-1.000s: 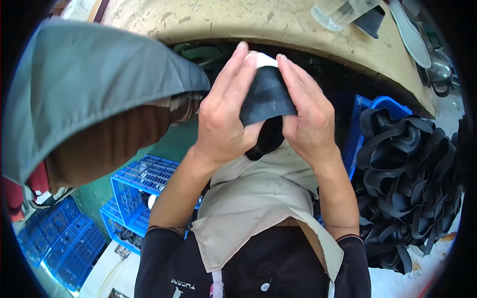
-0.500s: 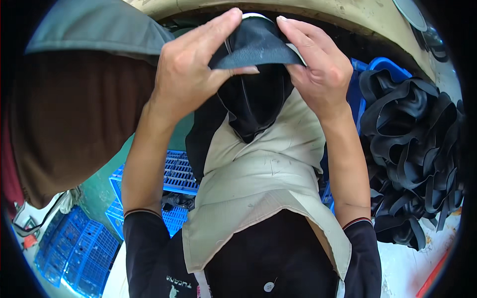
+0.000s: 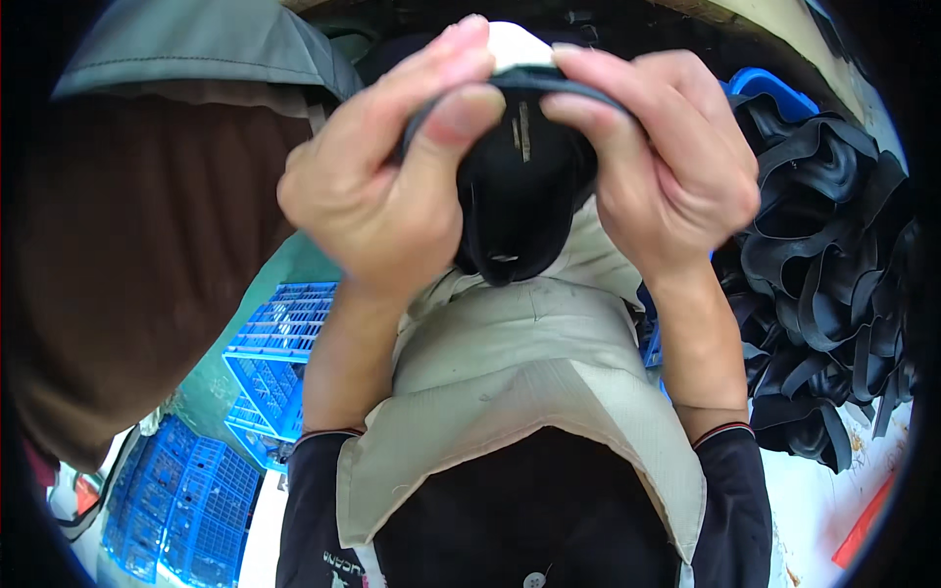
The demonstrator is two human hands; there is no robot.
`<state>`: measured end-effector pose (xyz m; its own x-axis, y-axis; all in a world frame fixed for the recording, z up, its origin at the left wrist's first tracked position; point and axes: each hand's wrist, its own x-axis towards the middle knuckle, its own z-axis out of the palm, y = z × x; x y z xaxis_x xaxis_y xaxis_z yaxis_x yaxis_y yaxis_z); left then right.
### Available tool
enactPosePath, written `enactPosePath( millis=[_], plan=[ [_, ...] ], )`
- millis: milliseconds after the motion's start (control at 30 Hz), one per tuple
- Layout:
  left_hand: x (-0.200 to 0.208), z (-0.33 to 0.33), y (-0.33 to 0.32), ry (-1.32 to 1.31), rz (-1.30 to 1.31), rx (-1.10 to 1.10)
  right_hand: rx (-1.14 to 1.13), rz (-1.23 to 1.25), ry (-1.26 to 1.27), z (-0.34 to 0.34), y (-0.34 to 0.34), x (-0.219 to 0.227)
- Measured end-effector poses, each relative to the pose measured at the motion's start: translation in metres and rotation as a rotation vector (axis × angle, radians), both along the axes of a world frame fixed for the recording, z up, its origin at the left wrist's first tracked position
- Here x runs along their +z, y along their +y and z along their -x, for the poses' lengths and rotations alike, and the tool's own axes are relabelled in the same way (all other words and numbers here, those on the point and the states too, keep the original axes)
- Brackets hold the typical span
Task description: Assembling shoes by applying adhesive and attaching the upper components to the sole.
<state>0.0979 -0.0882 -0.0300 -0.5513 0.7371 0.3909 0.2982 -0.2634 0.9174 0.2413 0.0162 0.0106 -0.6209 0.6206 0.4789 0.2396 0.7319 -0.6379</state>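
In front of my chest, both hands hold a black shoe upper (image 3: pixel 520 211) by its top edge. My left hand (image 3: pixel 387 181) pinches the left part of the rim between thumb and fingers. The right part is pinched the same way by my right hand (image 3: pixel 676 162). The opening faces me, showing the dark inside with a small pale printed mark. A white patch (image 3: pixel 520 47) shows beyond the rim, between my fingertips. The lower part of the upper hangs over my beige apron (image 3: pixel 529 328).
A pile of black shoe uppers (image 3: pixel 814 255) rises on the right, beside a blue bin (image 3: pixel 769 88). Blue crates (image 3: pixel 279 328) stand at the lower left. Close on my left is a person's brown clothing (image 3: pixel 147 265) under grey cloth (image 3: pixel 196 39). A beige curved edge (image 3: pixel 774 20) runs behind.
The upper's rim has tipped, so its inside now faces me more fully. My thumbs have moved up onto the rim, and both hands have closed more tightly around it.
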Motion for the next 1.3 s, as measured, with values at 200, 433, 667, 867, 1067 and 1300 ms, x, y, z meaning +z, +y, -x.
enactPosePath(
  millis=[200, 433, 667, 867, 1067, 1300],
  plan=[
    [0.054, -0.009, -0.018, -0.239, 0.145, -0.293, 0.090, 0.457, -0.117, -0.042, -0.001, 0.063],
    [0.097, -0.004, -0.007, -0.342, 0.115, -0.621, 0.399, 1.034, 0.150, -0.066, 0.016, 0.084],
    [0.064, -0.005, 0.053, -0.399, 0.059, -0.462, 0.310, 1.239, 0.096, -0.056, 0.066, 0.069],
    [0.075, -0.017, 0.074, -0.573, 0.181, -0.268, 0.083, 0.825, 0.288, -0.040, 0.075, 0.052],
    [0.103, -0.030, 0.063, -0.657, 0.318, -0.178, -0.050, 0.870, 0.168, -0.045, 0.051, 0.076],
    [0.121, -0.011, 0.052, -0.793, 0.456, -0.157, 0.059, 1.194, 0.143, -0.035, 0.056, 0.090]
  ],
)
